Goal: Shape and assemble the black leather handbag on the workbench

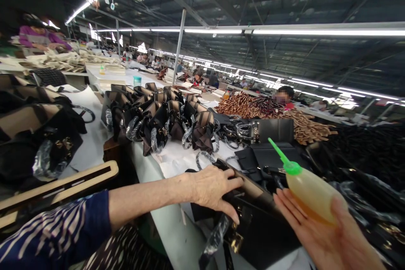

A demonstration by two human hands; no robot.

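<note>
My left hand [215, 187] reaches across to a black handbag [262, 228] lying on the table in front of me. Its fingers go over the bag's top edge and the thumb presses on the front, near the gold-coloured clasp [236, 239]. A plastic-wrapped handle [215, 238] hangs below that thumb. On the right, my right hand [329, 236] holds a soft plastic squeeze bottle [311, 192] with amber liquid and a green nozzle [281, 154]. The bottle rests on the palm under the thumb, fingers stretched out, its nozzle pointing up and left.
Several black bags with wrapped handles [157, 140] stand beyond my left hand. More bags [53, 147] are at the left, beside a tan-edged slotted frame [63, 187]. Stacked brown strips [243, 105] lie farther back. Other people work at distant tables.
</note>
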